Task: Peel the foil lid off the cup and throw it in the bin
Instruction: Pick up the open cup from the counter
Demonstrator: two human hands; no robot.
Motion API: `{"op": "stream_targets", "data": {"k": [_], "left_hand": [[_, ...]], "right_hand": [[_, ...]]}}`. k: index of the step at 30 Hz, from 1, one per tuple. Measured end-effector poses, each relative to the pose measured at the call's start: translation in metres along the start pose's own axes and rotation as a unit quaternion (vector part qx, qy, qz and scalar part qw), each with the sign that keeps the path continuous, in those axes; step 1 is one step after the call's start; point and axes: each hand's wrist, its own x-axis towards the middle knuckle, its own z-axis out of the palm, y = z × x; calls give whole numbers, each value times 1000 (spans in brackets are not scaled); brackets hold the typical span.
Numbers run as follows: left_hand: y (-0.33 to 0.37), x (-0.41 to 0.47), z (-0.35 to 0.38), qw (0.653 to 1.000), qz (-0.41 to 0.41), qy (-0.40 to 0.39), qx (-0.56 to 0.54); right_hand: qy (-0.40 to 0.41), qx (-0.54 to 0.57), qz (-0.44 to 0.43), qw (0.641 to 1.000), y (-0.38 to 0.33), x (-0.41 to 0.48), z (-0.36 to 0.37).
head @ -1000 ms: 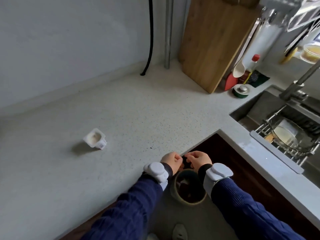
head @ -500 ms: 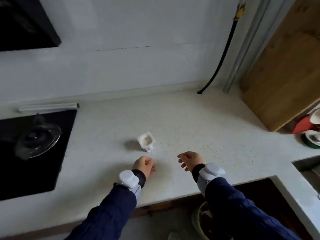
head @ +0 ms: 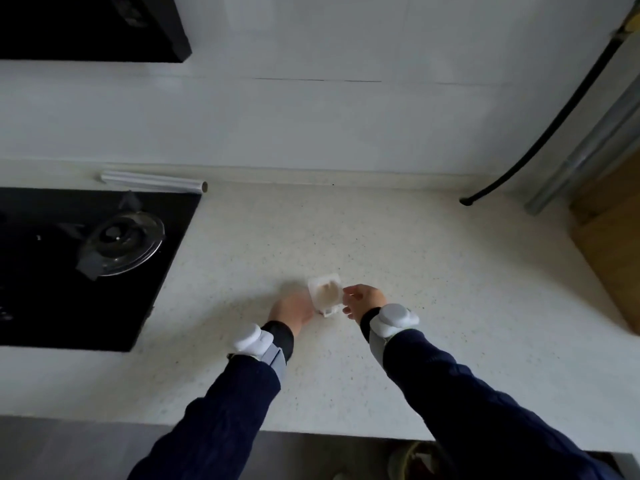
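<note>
Both hands back from bin to cup (head: 325, 293) on counter (head: 450, 289) — foil seemingly gone; left hand (head: 292, 310) grasping cup, right hand (head: 363, 299) fingers released — task looks done

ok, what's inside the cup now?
The cup is open on top, no foil over it; a pale beige filling shows inside. The left hand covers its left side, and its depth can't be seen.
</note>
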Motion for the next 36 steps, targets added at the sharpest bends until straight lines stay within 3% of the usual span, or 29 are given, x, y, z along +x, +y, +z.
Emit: {"op": "stream_targets", "data": {"k": [11,18,26,36], "left_hand": [[26,33,7,993,67,10,97],[33,37,12,990,50,16,134],[33,11,15,988,-6,-75,132],[33,9,16,992,7,-56,115]], "right_hand": [[-5,26,4,1000,-17,22,2],[-8,5,16,1000,-17,41,-4],[-8,-97,-22,995,-32,55,-12],[1,-84,-49,995,-33,66,-7]]}}
